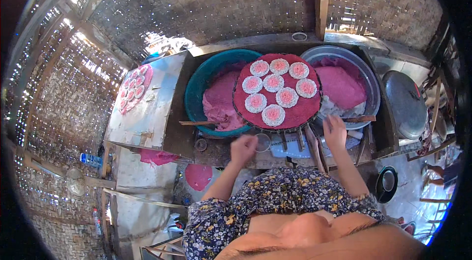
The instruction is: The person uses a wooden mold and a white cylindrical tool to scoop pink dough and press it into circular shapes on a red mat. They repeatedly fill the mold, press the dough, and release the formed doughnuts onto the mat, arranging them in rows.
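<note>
My left hand (243,149) is closed at the near edge of the work stand, its fingertips on a thin, pale ring (263,143). My right hand (335,133) reaches to the near rim of a grey basin (376,93), fingers stretched and slightly apart, close to white crumbly stuff (342,108). Pink powdery dough (339,84) fills the rest of that basin. Between the two basins sits a round tray (304,104) covered in dark pink, bearing several round white lacy cakes (273,83) with pink centres. To its left, a teal basin (189,93) holds more pink dough (223,97).
A box-like stand (142,124) at left carries another pink round of cakes (135,88). Wooden sticks (199,123) lie across the basins' near sides. A dark lidded pot (405,105) stands at right. Another ring (299,36) lies on the back ledge before the woven wall (236,4).
</note>
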The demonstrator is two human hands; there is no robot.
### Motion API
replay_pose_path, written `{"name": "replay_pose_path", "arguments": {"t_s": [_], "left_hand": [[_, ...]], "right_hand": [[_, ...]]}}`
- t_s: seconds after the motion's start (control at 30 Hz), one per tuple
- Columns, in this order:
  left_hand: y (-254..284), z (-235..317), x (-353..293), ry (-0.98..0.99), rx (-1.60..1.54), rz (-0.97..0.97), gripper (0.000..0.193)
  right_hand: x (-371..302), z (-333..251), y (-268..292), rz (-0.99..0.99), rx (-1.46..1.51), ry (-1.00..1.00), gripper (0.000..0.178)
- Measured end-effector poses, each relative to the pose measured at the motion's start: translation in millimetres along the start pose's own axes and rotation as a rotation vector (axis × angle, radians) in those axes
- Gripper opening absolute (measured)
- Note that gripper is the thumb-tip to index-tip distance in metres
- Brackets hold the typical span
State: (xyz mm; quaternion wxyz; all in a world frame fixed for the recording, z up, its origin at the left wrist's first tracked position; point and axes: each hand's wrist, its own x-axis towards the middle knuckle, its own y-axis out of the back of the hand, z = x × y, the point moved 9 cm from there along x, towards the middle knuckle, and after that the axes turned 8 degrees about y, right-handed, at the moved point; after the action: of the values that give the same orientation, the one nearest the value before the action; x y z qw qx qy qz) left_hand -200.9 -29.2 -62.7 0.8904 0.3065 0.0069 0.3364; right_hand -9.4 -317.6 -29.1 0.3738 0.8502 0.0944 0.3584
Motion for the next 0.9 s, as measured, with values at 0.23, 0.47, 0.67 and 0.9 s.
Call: {"name": "replay_pose_path", "arguments": {"t_s": [0.23, 0.47, 0.67, 0.9], "left_hand": [[59.0, -11.6, 166.3, -0.070, 0.096, 0.382, 0.030], [-10.0, -39.0, 255.1, 0.046, 0.499, 0.025, 0.041], [-44.9, -50.2, 297.0, 0.012, 0.588, -0.185, 0.040], [-54.7, -3.1, 295.7, -0.154, 0.636, -0.209, 0.053]], "right_hand": [[62.5, 1.0, -36.2, -0.337, -0.246, -0.174, 0.043], [62.8, 4.4, -42.0, -0.354, -0.231, -0.247, 0.038], [61.8, 10.8, -42.8, -0.293, -0.194, -0.368, 0.031], [55.9, 22.7, -36.6, -0.192, -0.184, -0.504, 0.028]]}}
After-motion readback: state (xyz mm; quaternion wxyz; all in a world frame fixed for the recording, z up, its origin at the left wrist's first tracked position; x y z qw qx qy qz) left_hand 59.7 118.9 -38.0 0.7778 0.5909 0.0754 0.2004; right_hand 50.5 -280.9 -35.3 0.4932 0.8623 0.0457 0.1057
